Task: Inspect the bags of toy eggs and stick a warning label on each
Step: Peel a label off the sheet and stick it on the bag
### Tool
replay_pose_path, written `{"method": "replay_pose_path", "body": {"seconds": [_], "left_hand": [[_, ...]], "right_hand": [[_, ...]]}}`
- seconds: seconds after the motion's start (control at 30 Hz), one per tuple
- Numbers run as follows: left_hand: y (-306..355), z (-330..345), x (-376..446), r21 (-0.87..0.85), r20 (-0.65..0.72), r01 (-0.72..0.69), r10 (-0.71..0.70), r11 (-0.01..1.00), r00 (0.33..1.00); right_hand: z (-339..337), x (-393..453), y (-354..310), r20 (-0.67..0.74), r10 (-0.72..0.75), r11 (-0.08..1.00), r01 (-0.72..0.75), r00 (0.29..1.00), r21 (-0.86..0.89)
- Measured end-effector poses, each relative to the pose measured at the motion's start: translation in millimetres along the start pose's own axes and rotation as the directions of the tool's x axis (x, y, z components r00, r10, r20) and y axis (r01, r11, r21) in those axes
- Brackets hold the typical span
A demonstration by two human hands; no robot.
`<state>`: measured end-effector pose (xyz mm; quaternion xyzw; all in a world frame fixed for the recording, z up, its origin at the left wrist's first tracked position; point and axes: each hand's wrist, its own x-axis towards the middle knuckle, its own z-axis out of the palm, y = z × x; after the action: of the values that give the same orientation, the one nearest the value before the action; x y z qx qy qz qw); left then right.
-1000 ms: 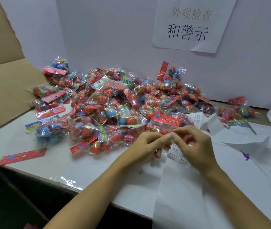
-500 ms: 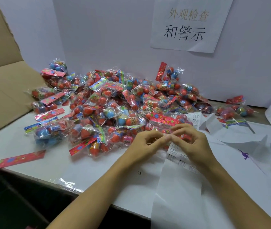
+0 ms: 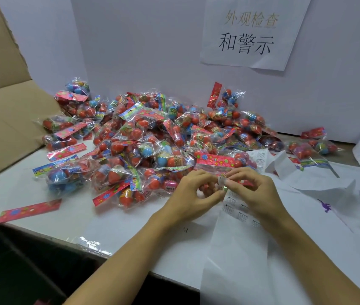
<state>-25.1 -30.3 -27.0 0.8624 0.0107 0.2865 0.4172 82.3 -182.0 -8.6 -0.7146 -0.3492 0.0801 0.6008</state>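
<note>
A big heap of clear bags of red and blue toy eggs point(image 3: 148, 139) with red header cards covers the white table point(image 3: 21, 190). At its near edge lies one bag with a red flowered header point(image 3: 215, 160). Just in front of it, my left hand point(image 3: 193, 194) and my right hand point(image 3: 255, 192) meet fingertip to fingertip. Between them they pinch a small white warning label point(image 3: 222, 180), peeled off the long label sheet point(image 3: 236, 208) that runs under my right hand and over the table's front edge.
A brown cardboard flap point(image 3: 3, 119) stands at the left. White backing sheets point(image 3: 319, 183) lie crumpled at the right, with a few separate bags point(image 3: 313, 148) behind them. A paper sign point(image 3: 249, 34) hangs on the white back wall. A loose red header card point(image 3: 29, 210) lies front left.
My two hands stayed together at the sheet's top. A small white label now shows lifted between the fingertips, and my left fingers have curled in more.
</note>
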Motion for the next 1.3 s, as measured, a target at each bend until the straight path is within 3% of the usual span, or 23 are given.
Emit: {"method": "replay_pose_path", "body": {"seconds": [0.07,0.13,0.27,0.47,0.6,0.77,0.83,0.97,1.07,1.3], "left_hand": [[-2,2,0,0.102,-0.038,0.037,-0.034,0.994,0.999],[-7,0,-1,0.194,-0.006,0.073,-0.073,0.978,0.997],[-13,0,-2,0.331,0.06,0.041,-0.065,0.943,0.996],[-5,-3,1,0.129,-0.169,0.015,0.007,0.991,0.986],[-1,-6,4,0.103,-0.36,-0.074,0.107,0.992,0.927],[1,-5,2,0.116,-0.19,-0.208,0.228,0.971,0.955],[3,-4,2,0.044,-0.166,-0.153,0.159,0.987,0.973],[5,-3,5,-0.232,-0.286,0.041,-0.109,0.972,0.952],[3,-8,6,-0.432,-0.188,0.227,-0.333,0.873,0.924],[1,-10,8,-0.563,-0.079,0.272,-0.379,0.78,0.922]], "right_hand": [[-3,2,-5,-0.094,0.117,0.945,-0.082,0.989,0.317],[-7,6,-5,-0.129,0.213,0.86,-0.123,0.969,0.496],[-10,8,3,-0.091,0.2,0.895,-0.144,0.976,0.421],[-1,8,13,-0.089,0.244,0.939,-0.212,0.966,0.271],[-1,7,9,-0.042,0.283,0.931,-0.264,0.958,0.252],[1,8,7,-0.039,0.302,0.871,-0.259,0.953,0.418],[0,8,10,-0.076,0.316,0.864,-0.253,0.946,0.434],[-1,9,16,-0.085,0.298,0.859,-0.229,0.951,0.459],[2,8,14,-0.069,0.262,0.862,-0.202,0.962,0.465],[6,2,-1,-0.011,0.223,0.87,-0.194,0.975,0.453]]}}
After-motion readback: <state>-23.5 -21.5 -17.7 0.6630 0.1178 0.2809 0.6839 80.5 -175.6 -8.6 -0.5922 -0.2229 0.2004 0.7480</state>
